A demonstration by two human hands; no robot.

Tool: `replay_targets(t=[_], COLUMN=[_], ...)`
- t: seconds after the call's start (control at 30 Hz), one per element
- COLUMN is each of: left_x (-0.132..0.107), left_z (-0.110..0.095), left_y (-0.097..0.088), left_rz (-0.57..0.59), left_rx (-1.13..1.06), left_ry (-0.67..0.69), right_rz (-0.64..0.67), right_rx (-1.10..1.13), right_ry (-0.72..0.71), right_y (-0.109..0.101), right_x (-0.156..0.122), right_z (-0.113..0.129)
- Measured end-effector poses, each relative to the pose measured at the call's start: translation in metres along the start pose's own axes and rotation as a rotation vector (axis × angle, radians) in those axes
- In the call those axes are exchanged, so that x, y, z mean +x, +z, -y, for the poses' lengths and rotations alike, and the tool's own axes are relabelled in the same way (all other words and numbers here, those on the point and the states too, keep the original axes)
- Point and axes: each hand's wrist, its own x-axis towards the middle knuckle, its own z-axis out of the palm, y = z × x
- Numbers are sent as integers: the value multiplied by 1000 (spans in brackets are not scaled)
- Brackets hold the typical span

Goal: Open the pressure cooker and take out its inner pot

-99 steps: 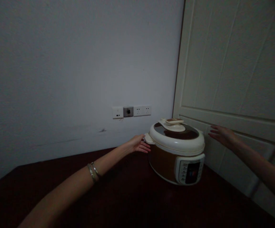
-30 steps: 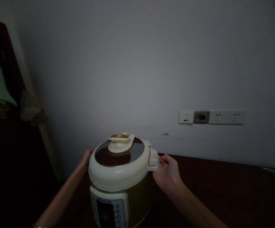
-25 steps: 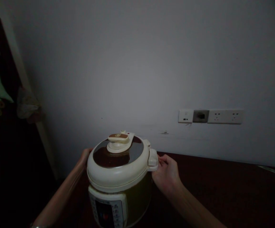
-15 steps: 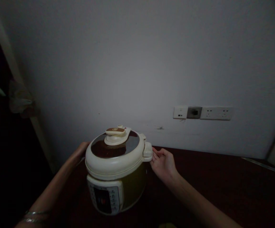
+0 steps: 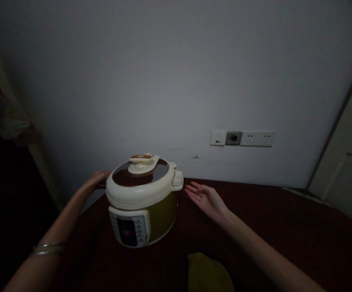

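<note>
An electric pressure cooker (image 5: 160, 215) stands upright on the dark table, its cream lid closed and its control panel facing front left. My right hand (image 5: 208, 201) is just right of the lid's side handle, palm turned up, fingers stretched out and apart from the cooker, with nothing in it. On the other side, my left hand (image 5: 98, 178) reaches to the cooker's left edge. Its fingers look stretched forward with the thumb apart below; the fingertips are hidden by the cooker, so contact is unclear.
A yellow-green item (image 5: 209, 275), perhaps cloth, lies at the table's (image 5: 264, 227) front edge. Wall sockets (image 5: 243, 138) sit on the wall behind. A plastic bag (image 5: 11, 119) hangs at left, and a pale door (image 5: 346, 170) is at right.
My right hand has come off the cooker's side handle and opened away to the right. The view has shifted, showing more of the yellow-green item and the door.
</note>
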Motion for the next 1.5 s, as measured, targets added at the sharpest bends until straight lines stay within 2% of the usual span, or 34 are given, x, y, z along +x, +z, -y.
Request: replay_targets(t=[0.03, 0.13, 0.23, 0.3, 0.37, 0.43, 0.57, 0.67, 0.73, 0.83, 0.87, 0.97, 1.0, 1.07, 1.13, 1.23, 1.37, 1.5], left_x=[1, -1, -24, -53, -86, -119, -169, -201, -221, -245, -250, -256, -256, -254, -250, -245, -241, -244], left_z=[-2, -18, -44, -64, -84, -102, -129, -140, -139, -125, -116, -84, -73, -54, -39, -26, -17, -15], left_y=[-7, -32, -48, -46, -34, -15, 32, 75, 112, 178, 201, 264, 280, 305, 321, 333, 338, 336], left_rz=[-32, -227, -472, -662, -689, -686, -550, -425, -245, 239, 363, 587, 627, 650, 665, 689, 690, 740], left_rx=[16, 33, 23, -41, -116, -225, -371, -460, -415, -184, -118, 57, 94, 115, 110, 82, 39, 3], left_ry=[11, 65, 210, 458, 663, 757, 846, 918, 973, 1021, 1014, 872, 790, 722, 661, 574, 509, 503], right_rz=[-22, -116, -201, -225, -184, -65, 328, 500, 526, 528, 522, 476, 456, 409, 350, 257, 228, 233], right_rx=[-30, -109, -218, -378, -610, -883, -1425, -1656, -1703, -1690, -1681, -1665, -1661, -1640, -1582, -1473, -1469, -1526], right_ry=[-6, -46, -111, -161, -210, -274, -365, -311, -320, -393, -412, -456, -464, -475, -489, -536, -578, -563], right_y=[-8, -38, -75, -97, -112, -119, -119, -121, -127, -141, -147, -163, -168, -175, -180, -183, -185, -186], right_x=[-3, -9, -15, -22, -33, -51, -92, -109, -112, -109, -107, -105, -104, -103, -102, -98, -95, -95], right_z=[2, 7, 7, 2, -7, -18, -38, -43, -44, -39, -37, -28, -24, -20, -18, -20, -25, -26])
